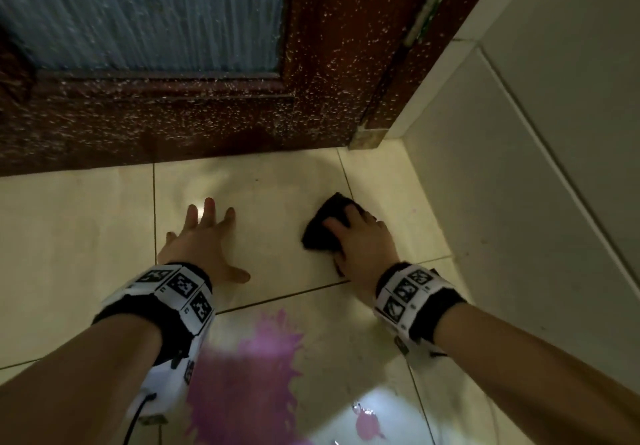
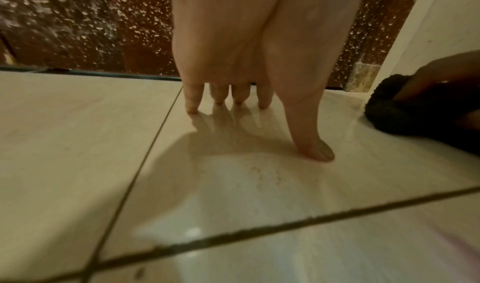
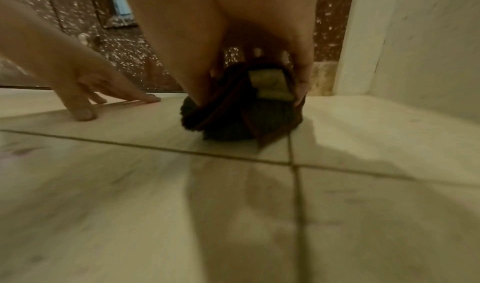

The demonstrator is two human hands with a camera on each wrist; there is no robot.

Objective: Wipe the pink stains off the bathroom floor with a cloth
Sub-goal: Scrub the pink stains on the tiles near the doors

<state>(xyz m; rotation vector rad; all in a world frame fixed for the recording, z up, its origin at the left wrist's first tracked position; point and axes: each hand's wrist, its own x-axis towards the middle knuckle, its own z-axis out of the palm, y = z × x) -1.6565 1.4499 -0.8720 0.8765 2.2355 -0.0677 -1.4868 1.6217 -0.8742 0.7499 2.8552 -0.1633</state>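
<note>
Cloth point(image 1: 323, 228): dark, bunched, flat on the pale floor tile point(image 1: 273, 195) near the corner where the door meets the wall. Your right hand point(image 1: 360, 240) sits on top of it, fingers point(image 1: 334, 224) curled over the bundle and gripping it; the right wrist view shows a tan label on the cloth between those fingers, and a loose flap trailing toward the grout line.

Pink stains: the large splash point(image 1: 249, 368) lies on the tile nearer you, between your forearms, well apart from the cloth. A smaller pink blot point(image 1: 369, 425) sits beside a bright glare patch at the lower edge. A faint pink speck point(image 1: 412, 209) shows just right of the cloth.

Your left hand point(image 1: 204, 242) is spread flat on the same tile as the cloth, fingers straight, tips and thumb touching the floor, holding nothing.

Both wrists carry white bands point(image 1: 173, 292) with black square markers.

Beyond: dark brown door point(image 1: 207, 122), speckled with pale droplets, frosted bluish pane above. White tiled wall point(image 1: 519, 167) on the right.
</note>
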